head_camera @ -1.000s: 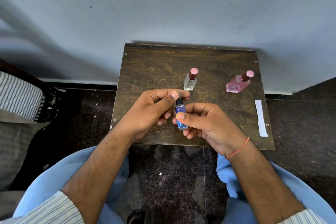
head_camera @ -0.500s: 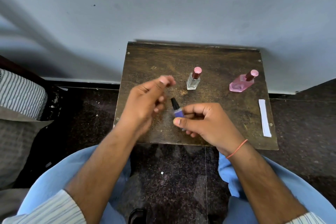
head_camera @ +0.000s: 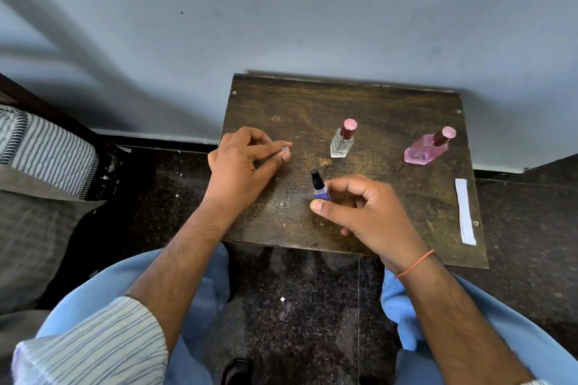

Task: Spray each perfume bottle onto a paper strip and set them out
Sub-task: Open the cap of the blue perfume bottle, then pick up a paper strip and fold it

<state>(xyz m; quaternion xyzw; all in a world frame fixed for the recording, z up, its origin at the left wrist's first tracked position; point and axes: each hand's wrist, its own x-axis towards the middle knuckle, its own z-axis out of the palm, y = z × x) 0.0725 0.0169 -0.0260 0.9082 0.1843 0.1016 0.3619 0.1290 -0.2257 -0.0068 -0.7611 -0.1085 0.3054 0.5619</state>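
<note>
Your right hand [head_camera: 372,212] is gripping the small blue bottle [head_camera: 321,192], with the thumb across its lower part and the curled fingers closing on it from the far side. The bottle is standing tilted a little toward your left, and its black spray nozzle [head_camera: 315,176] is showing bare above your fingers. Your right hand is covering the bottle's base, so you cannot tell whether it is touching the table [head_camera: 391,109] or hanging just above it.

Your left hand [head_camera: 242,166] is sitting to the left of that grip, apart from the bottle, and is pinching a small clear cap [head_camera: 285,150] between the thumb and forefinger. The other fingers of that hand are curling in behind the pinch.

Beyond the held bottle, a little to its right, a clear bottle [head_camera: 342,144] with a pink-topped dark red cap is standing upright on the table. Further right of your grip, near the table's far right corner, a pink bottle [head_camera: 423,151] with the same kind of cap is standing alone, well apart from the clear 1. To the right of your right hand, 1 white paper strip [head_camera: 465,211] is lying flat along the table's right edge, untouched.
</note>
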